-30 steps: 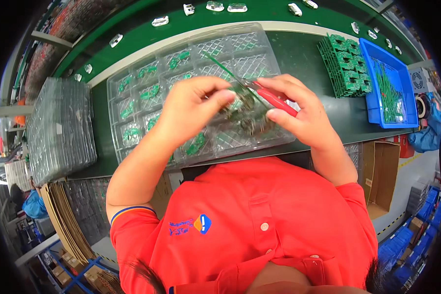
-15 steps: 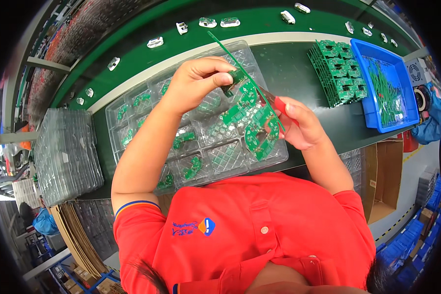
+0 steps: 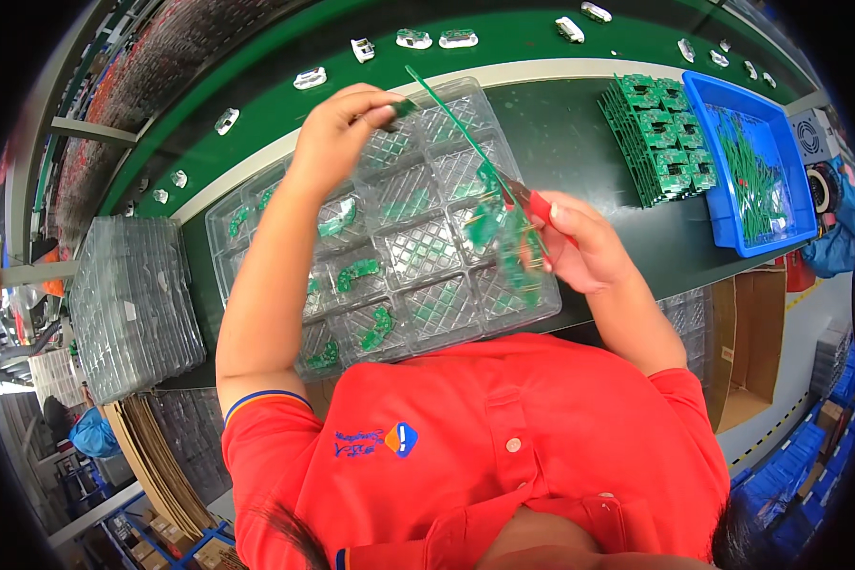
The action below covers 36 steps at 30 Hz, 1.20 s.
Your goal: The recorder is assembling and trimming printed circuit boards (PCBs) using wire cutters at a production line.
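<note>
Over the far part of the clear plastic tray (image 3: 424, 249), my left hand (image 3: 337, 133) is closed in a pinch on a small green circuit board (image 3: 404, 107), mostly covered by the fingers. To the right, my right hand (image 3: 584, 237) grips red-handled pliers (image 3: 539, 205), whose dark jaws point at a circuit board panel (image 3: 456, 122). The panel's thin green edge strip slants up and left; its hanging boards are smeared by motion. That same hand appears to keep hold of the panel. Several cut circuit boards (image 3: 377, 328) lie in the tray's left compartments.
A stack of green panels (image 3: 657, 133) stands on the right beside a blue bin (image 3: 800, 204) of green strips. Stacked clear trays (image 3: 128, 304) are at the left. White-cased parts (image 3: 413, 39) sit along the green belt (image 3: 513, 47) at the back. A cardboard box (image 3: 756, 351) is below right.
My left hand has moved left and away from the panel, carrying a small circuit board. The panel's lower boards have swung and blurred; my right hand has barely moved.
</note>
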Available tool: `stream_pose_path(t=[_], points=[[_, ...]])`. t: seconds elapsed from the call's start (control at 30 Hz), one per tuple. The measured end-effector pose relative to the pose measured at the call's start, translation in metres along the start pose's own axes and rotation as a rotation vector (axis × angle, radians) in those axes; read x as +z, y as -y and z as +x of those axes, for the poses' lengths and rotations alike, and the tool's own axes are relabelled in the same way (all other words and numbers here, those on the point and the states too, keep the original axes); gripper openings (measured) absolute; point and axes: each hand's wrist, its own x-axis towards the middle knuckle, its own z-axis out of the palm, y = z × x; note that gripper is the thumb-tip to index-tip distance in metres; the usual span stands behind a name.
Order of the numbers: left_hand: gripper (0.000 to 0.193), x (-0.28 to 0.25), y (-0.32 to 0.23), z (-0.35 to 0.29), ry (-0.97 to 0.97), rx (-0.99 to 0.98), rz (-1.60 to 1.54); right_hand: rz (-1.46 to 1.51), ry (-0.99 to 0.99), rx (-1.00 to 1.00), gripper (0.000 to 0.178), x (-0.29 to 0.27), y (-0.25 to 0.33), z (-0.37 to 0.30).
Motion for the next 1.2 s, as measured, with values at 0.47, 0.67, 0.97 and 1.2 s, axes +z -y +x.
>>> stream_pose_path(t=[0.47,0.67,0.97,1.2], points=[[0.018,0.027,-0.061,-0.022,0.340,-0.340,-0.340,-1.649,-0.434,-0.866,0.035,0.027,0.010,0.002],[0.019,0.014,-0.021,-0.029,0.289,-0.302,0.154,-1.399,-0.392,-0.791,0.035,0.033,0.008,0.000],[0.018,0.040,-0.054,-0.051,0.229,-0.245,-0.175,-1.166,-0.308,-0.533,0.033,0.027,-0.002,-0.007],[0.013,0.045,-0.058,-0.063,0.076,-0.266,-0.371,-1.335,-0.260,-0.524,0.031,0.033,0.008,-0.014]])
